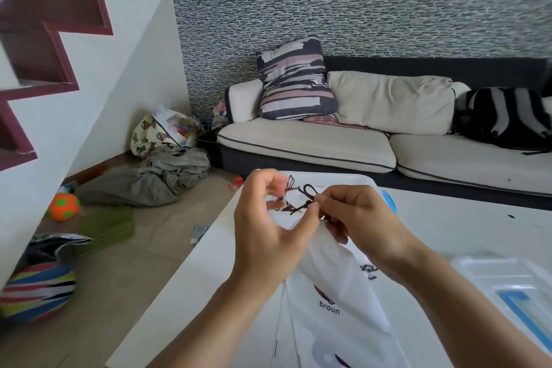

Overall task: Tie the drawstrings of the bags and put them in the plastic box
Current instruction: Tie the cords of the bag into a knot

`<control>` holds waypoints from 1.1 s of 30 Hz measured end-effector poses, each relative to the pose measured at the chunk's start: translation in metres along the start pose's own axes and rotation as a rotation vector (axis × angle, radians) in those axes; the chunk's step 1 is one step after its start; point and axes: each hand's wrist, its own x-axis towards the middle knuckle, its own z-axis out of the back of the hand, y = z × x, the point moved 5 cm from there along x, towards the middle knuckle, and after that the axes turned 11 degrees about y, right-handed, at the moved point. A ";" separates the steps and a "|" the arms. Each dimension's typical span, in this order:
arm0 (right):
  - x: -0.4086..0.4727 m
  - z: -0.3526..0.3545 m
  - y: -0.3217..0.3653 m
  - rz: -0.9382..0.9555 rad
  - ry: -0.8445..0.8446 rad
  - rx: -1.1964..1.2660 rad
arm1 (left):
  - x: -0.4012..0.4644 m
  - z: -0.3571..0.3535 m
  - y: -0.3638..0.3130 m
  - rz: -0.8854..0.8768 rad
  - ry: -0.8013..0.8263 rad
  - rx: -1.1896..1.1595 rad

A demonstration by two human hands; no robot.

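Note:
A white drawstring bag with a "broun" logo hangs lifted above the white table, its neck bunched between my hands. My left hand pinches the gathered neck with thumb and fingers. My right hand holds the dark brown drawstring, which loops and tangles between both hands. More white bags lie flat under the raised one. The clear plastic box with a blue clip sits at the table's right edge.
A cream sofa with cushions stands behind the table. On the floor to the left lie grey clothes, an orange ball, a striped ball and a patterned bag. A blue-edged item peeks behind my right hand.

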 end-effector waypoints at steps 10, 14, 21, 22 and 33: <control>-0.001 -0.002 0.007 0.038 0.067 -0.004 | 0.006 -0.005 -0.006 -0.158 0.205 0.171; -0.001 0.004 0.004 0.028 0.042 -0.080 | 0.007 -0.009 0.008 0.166 0.330 -0.141; -0.002 0.005 0.007 0.026 0.040 -0.140 | 0.005 -0.011 0.015 0.397 0.351 -0.358; -0.002 0.006 0.007 0.023 0.038 -0.146 | 0.004 -0.013 0.016 0.421 0.348 -0.381; -0.003 0.015 0.007 0.021 0.020 -0.308 | -0.006 -0.022 0.030 0.809 0.289 -0.802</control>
